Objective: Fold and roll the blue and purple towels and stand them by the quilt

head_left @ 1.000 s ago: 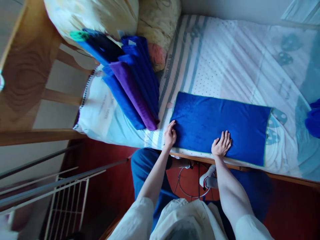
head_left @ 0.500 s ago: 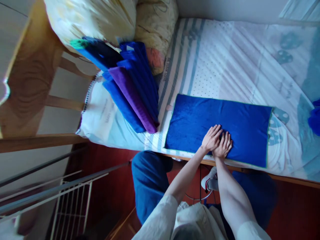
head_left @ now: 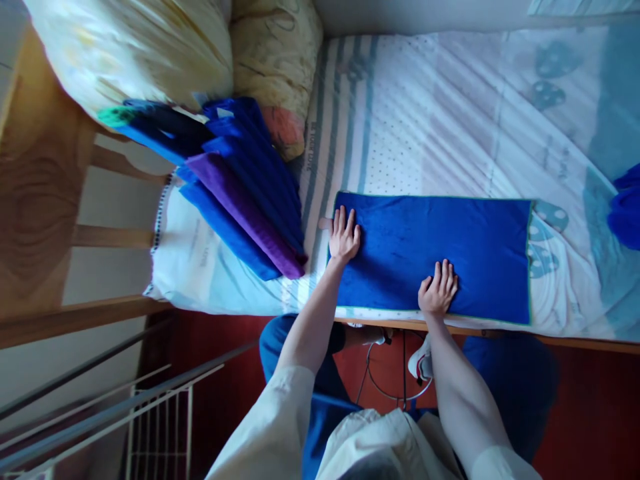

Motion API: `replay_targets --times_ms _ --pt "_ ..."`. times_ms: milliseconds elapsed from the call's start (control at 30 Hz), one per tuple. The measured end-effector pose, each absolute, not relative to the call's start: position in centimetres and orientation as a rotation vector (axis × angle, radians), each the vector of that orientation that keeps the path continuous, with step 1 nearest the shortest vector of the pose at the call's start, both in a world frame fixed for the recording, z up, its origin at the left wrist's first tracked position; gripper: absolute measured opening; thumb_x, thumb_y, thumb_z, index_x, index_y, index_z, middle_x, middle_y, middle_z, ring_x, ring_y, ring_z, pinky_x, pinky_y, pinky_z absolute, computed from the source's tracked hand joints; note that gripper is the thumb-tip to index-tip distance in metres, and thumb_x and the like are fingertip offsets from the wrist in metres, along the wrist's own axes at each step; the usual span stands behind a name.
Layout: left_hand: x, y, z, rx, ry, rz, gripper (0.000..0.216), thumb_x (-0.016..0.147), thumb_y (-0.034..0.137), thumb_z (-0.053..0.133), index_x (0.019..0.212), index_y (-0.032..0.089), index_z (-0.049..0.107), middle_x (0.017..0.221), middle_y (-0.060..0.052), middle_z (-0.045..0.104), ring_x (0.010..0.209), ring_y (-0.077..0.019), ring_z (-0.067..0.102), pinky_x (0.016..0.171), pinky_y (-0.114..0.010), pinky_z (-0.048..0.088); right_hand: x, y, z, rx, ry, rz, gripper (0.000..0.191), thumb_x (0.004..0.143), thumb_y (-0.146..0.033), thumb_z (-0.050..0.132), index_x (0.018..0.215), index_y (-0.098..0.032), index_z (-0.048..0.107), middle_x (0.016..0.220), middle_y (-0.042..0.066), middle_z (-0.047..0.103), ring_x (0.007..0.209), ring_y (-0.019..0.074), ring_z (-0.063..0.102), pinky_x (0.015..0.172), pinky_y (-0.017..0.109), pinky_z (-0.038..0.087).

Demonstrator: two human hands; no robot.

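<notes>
A blue towel (head_left: 450, 250) with a green edge lies folded flat on the bed, near its front side. My left hand (head_left: 343, 235) rests flat on the towel's left end, fingers stretched out. My right hand (head_left: 439, 291) lies flat on the towel's near edge around the middle, fingers slightly spread. Neither hand holds anything.
A leaning stack of folded blue and purple towels (head_left: 235, 187) sits to the left, against yellow pillows (head_left: 150, 47). Another blue cloth (head_left: 625, 207) shows at the right edge. A wooden bed frame (head_left: 55, 200) and a white wire rack (head_left: 155, 427) stand at left. A cable lies on the red floor (head_left: 595, 413).
My left hand slid from beside my right hand across the towel to its left end. My right hand stayed in place. The view shifted slightly.
</notes>
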State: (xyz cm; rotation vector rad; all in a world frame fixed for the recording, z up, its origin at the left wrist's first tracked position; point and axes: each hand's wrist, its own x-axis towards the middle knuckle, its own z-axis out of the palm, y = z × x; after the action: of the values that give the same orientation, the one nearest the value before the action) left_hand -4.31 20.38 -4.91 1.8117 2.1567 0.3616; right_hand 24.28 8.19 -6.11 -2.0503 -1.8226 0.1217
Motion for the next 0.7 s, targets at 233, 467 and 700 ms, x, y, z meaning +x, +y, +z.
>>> replay_targets --times_ms 233,467,700 --pt "-3.7 22.1 -3.8 1.784 2.195 0.408 0.063 0.101 0.033 0.038 0.159 0.007 0.037 0.171 -0.018 0.020 0.162 -0.0308 0.006 0.131 -0.060 0.004 24.1 8.2 -5.7 -2.085 -1.790 0.249 0.056 0.097 -0.023 0.036 0.150 -0.012 0.051 0.156 0.021 0.050 0.151 0.0307 0.040 0.121 0.062 0.031" --pt "7.6 12.1 -4.8 2.004 1.803 0.584 0.057 0.101 0.031 0.040 0.156 0.018 0.045 0.170 -0.013 0.025 0.161 -0.0272 0.012 0.131 -0.057 0.015 24.1 8.2 -5.5 -2.089 -1.775 0.290 0.055 0.098 -0.022 0.035 0.149 -0.012 0.053 0.156 0.021 0.050 0.151 0.0303 0.040 0.123 0.061 0.029" --pt "9.4 9.1 -6.2 1.935 1.869 0.701 0.055 0.098 0.027 0.042 0.150 0.017 0.054 0.162 -0.014 0.043 0.156 -0.0268 0.031 0.130 -0.053 0.021 24.1 8.1 -5.5 -2.093 -1.776 0.312 0.056 0.097 -0.021 0.037 0.151 -0.012 0.052 0.157 0.020 0.049 0.153 0.0292 0.037 0.124 0.059 0.028"
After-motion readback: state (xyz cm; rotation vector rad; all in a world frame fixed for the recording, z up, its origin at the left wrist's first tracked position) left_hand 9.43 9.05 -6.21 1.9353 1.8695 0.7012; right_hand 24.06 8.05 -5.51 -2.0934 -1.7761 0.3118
